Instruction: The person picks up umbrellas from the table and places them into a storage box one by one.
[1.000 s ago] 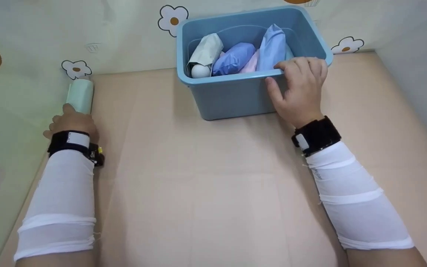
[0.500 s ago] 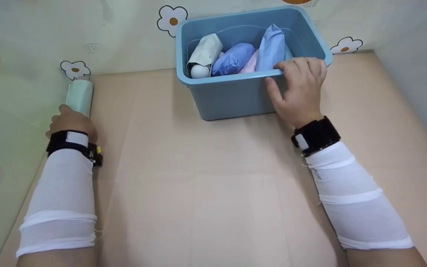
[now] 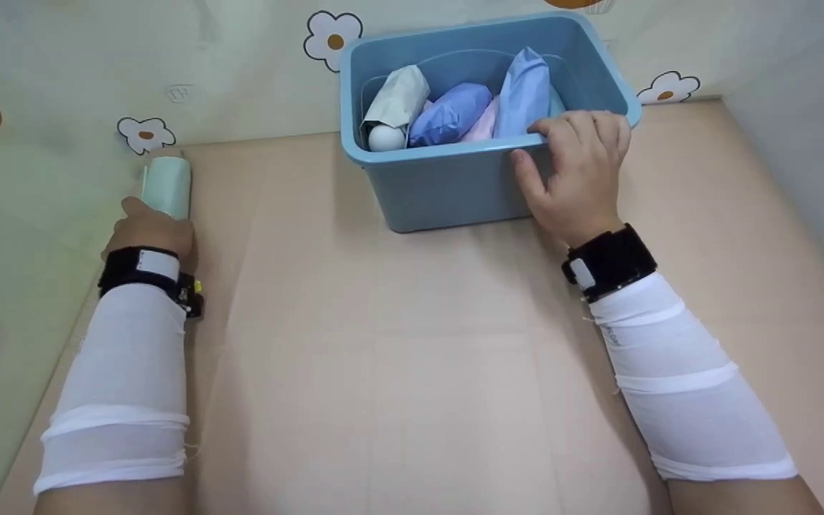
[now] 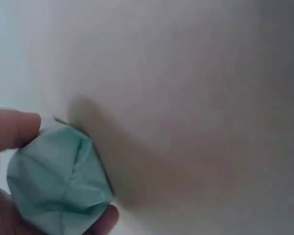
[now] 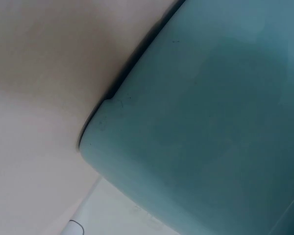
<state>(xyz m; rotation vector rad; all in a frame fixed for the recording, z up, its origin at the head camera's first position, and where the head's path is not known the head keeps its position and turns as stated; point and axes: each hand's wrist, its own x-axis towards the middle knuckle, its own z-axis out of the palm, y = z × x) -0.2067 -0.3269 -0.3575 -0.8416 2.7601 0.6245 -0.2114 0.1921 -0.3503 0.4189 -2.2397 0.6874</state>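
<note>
At the left, my left hand [image 3: 147,232] grips a mint-green wrapped cylinder [image 3: 167,186] by its near end, close to the wall. In the left wrist view the creased, folded end of this cylinder [image 4: 59,176] shows between thumb and fingers. My right hand [image 3: 584,179] holds the front rim of a blue plastic bin [image 3: 448,193], fingers over the edge and thumb outside. The right wrist view shows only the bin's outer wall [image 5: 210,122]; the hand is out of that frame.
Inside the bin lie a pale grey wrapped item [image 3: 399,96] with a white rounded end [image 3: 387,138], a violet-blue bundle [image 3: 453,114], a light blue pouch [image 3: 524,93] and something pink [image 3: 483,123]. A flower-patterned wall [image 3: 254,71] stands behind the beige surface [image 3: 383,357].
My left hand has shifted slightly to the right with the mint-green cylinder, away from the left wall. My right hand and the bin have stayed in place.
</note>
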